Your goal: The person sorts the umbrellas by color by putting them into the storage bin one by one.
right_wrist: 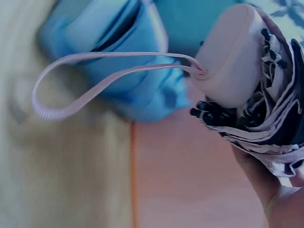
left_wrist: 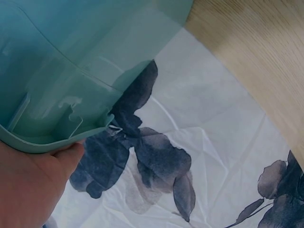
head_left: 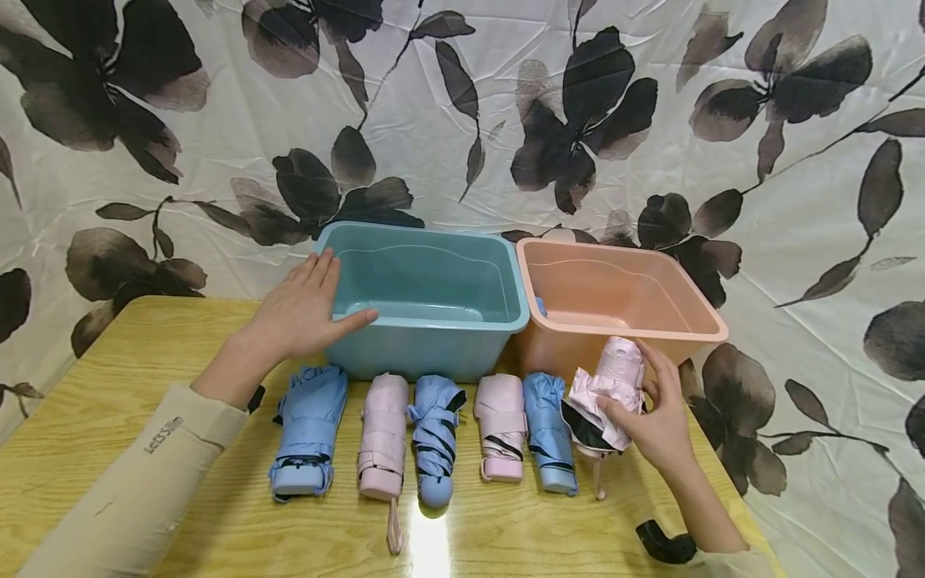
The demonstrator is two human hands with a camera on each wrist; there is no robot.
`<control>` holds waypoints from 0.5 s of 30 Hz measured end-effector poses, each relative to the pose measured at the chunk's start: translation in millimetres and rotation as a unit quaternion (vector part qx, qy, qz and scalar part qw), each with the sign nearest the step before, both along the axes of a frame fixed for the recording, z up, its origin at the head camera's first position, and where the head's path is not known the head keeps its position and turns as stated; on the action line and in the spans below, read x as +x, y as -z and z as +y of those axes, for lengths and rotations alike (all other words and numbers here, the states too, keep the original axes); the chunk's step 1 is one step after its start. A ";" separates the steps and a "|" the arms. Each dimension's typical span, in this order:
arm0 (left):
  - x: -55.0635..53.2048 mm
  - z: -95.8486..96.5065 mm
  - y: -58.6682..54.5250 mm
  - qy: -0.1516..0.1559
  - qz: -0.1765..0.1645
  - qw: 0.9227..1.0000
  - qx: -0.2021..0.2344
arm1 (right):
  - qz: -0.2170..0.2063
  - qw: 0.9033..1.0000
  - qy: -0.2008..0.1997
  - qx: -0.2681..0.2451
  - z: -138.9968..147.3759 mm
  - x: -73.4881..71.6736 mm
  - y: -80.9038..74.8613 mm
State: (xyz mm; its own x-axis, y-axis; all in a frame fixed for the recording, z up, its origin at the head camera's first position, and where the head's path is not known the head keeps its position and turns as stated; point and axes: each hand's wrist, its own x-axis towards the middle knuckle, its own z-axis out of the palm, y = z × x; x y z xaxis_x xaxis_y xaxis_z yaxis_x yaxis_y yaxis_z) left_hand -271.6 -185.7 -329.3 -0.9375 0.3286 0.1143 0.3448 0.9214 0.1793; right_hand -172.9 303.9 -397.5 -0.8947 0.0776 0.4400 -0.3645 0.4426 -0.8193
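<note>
My left hand (head_left: 299,309) lies at the left end of a teal bin (head_left: 419,349), fingers straight along the rim and thumb spread over the opening. In the left wrist view the bin's rim (left_wrist: 42,146) passes right by that hand (left_wrist: 33,190). My right hand (head_left: 661,421) grips a pink folding umbrella (head_left: 623,365), raised before a peach bin (head_left: 552,345). Its canopy is loosely bunched, with black lining showing. The right wrist view shows its pale handle (right_wrist: 232,57) and a hanging wrist strap (right_wrist: 71,108).
Along the bins' front lie a wide blue umbrella (head_left: 307,417), a pink one (head_left: 383,433) with a strap, a blue one (head_left: 435,433), another pink (head_left: 500,425) and another blue (head_left: 551,425). Something blue (head_left: 541,306) shows inside the peach bin. Floral cloth (head_left: 470,120) hangs behind the wooden table (head_left: 217,514).
</note>
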 end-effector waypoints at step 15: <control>0.0 -1.4 -0.7 -0.001 0.000 1.000 -0.002 | 0.108 0.988 -0.060 -0.096 -62.1 -41.4 -81.8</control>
State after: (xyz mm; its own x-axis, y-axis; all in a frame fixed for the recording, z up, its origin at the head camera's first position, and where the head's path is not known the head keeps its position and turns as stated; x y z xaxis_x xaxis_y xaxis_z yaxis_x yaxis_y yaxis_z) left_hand -271.6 -187.2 -328.6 -0.9381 0.3279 0.1118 0.3434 0.9227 0.1750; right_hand -214.4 241.8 -315.7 -0.7891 0.0778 0.6093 -0.5804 0.2302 -0.7811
